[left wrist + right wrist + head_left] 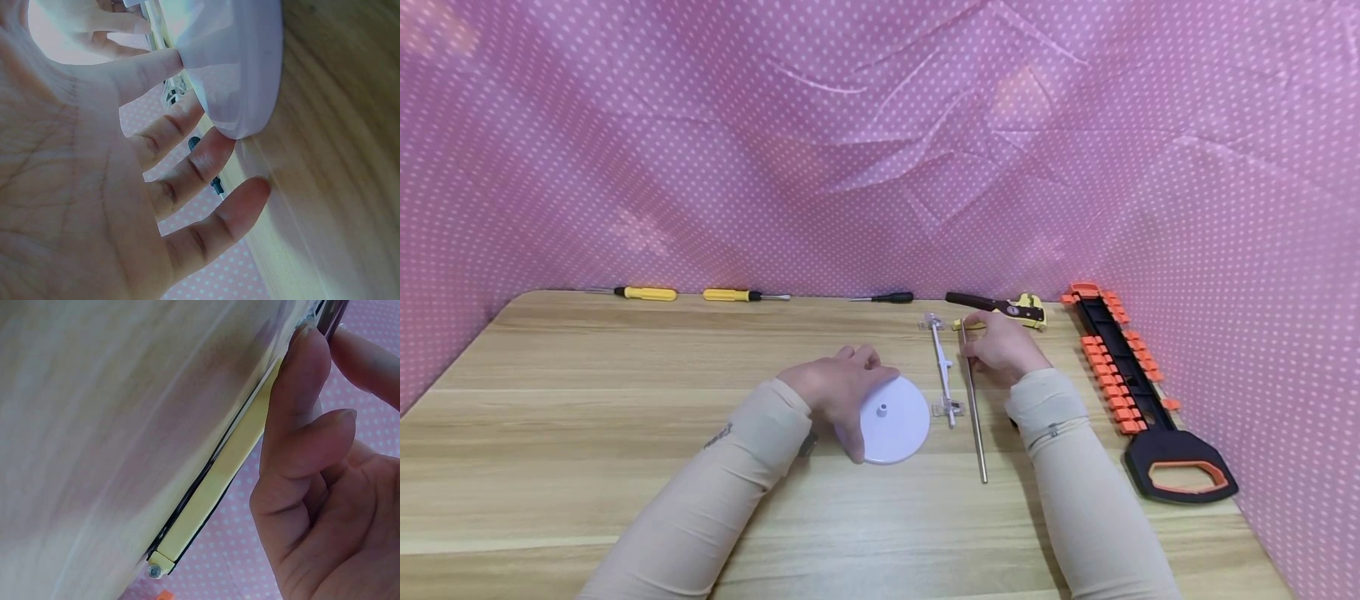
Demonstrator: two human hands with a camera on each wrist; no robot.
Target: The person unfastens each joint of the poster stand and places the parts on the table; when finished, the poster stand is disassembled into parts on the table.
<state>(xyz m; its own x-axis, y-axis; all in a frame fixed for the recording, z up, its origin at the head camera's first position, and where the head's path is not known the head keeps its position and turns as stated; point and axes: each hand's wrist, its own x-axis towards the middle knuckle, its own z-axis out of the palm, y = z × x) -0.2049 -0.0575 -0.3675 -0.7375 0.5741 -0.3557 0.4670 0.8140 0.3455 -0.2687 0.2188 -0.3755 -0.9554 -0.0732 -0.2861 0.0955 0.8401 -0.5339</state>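
Note:
A round white disc (902,425) with a short hollow stub in its middle lies near the table's centre. My left hand (837,385) spans its left side, thumb on the near rim and fingers at the far rim. In the left wrist view the fingertips (219,139) reach the edge of the disc (259,75). A thin metal rod (976,417) slants toward me at the right. With thumb and finger, my right hand (1003,346) pinches its far end. Between disc and rod lies a slim white bar (943,362) with clear plastic pieces at both ends.
Behind the right hand lies a yellow and black wire stripper (1011,308). Along the back edge are yellow screwdrivers (651,293) and a small black screwdriver (891,297). A black rack with orange clips (1123,358) lies at the right, by the pink dotted cloth (1262,292).

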